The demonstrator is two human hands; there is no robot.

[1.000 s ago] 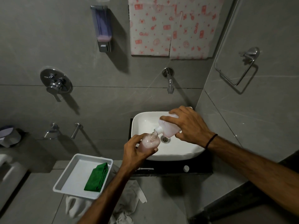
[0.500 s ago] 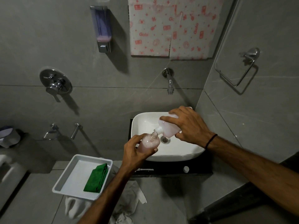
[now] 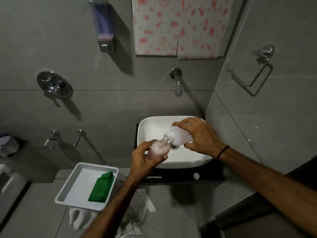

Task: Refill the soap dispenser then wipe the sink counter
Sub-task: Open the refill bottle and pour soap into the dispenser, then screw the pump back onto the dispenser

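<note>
Grey-tiled bathroom w/ white sink [image 3: 154, 124] at center: left hand [image 3: 143, 158] grasps soap dispenser bottle [image 3: 158, 150] over basin, right hand [image 3: 199, 136] grasps tilted refill bottle [image 3: 180, 135], necks touching; best keep mouths aligned, pour slow, stop before overflow.

Two hands are in frame, the left hand [image 3: 145, 158] and the right hand [image 3: 200, 136]. Each grips one of two bottles: a pink bottle [image 3: 158, 150] at centre and a white bottle [image 3: 180, 136] just right of it. One sink [image 3: 151, 126] sits at centre right. One tap [image 3: 178, 88] is above it. One dispenser [image 3: 103, 26] hangs at upper left. One tray [image 3: 77, 182] lies at lower left, with one green cloth [image 3: 102, 187] in it. One white rag [image 3: 137, 213] lies at the bottom. One towel ring [image 3: 252, 69] is at upper right.
</note>
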